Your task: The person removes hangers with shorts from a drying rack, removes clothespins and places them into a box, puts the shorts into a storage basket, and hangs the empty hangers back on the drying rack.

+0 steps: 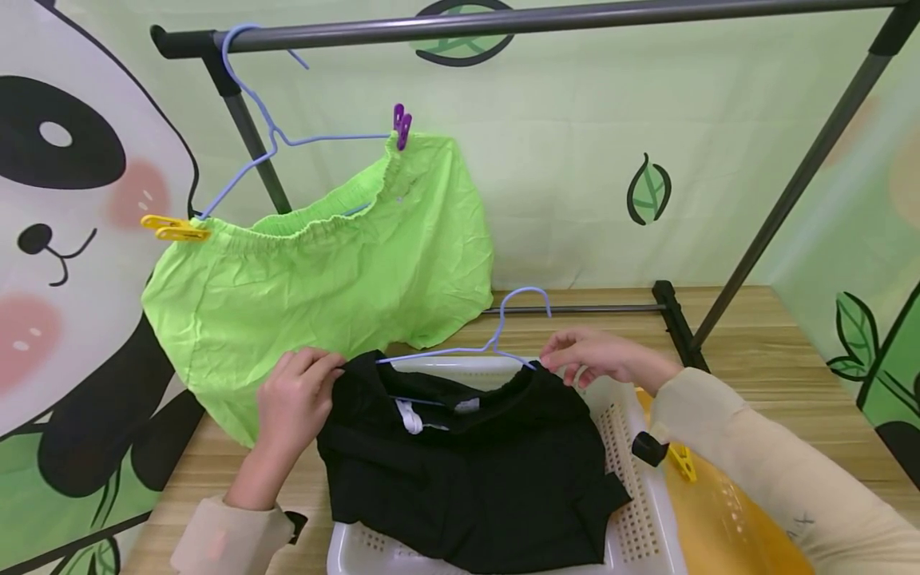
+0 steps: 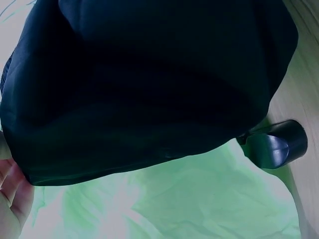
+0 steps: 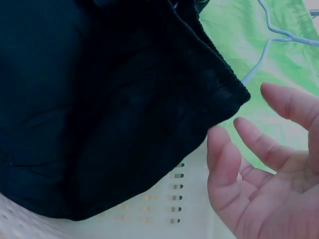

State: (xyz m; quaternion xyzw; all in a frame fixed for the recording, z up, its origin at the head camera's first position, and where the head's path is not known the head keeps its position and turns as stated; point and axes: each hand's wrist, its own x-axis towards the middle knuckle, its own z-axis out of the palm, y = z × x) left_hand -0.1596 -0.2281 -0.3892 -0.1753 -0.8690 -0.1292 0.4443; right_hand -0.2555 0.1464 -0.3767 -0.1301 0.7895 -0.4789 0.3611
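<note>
Black shorts (image 1: 467,479) with an elastic waistband and a white drawstring spread over a white basket (image 1: 650,511). A blue wire hanger (image 1: 496,339) sits inside their waistband, its hook pointing up. My left hand (image 1: 298,399) pinches the left corner of the waistband. In the left wrist view the black cloth (image 2: 149,99) hides most of that hand. My right hand (image 1: 596,355) is at the right corner, fingers spread and loosely bent. In the right wrist view its fingertips (image 3: 218,137) lie right beside the edge of the shorts, with none of the cloth between them.
Green shorts (image 1: 323,279) hang from another blue hanger (image 1: 273,132) on a dark metal rack (image 1: 503,24), with a purple clothespin (image 1: 402,126) and a yellow clothespin (image 1: 176,228). An orange container (image 1: 726,519) with a yellow clothespin (image 1: 681,461) stands right of the basket.
</note>
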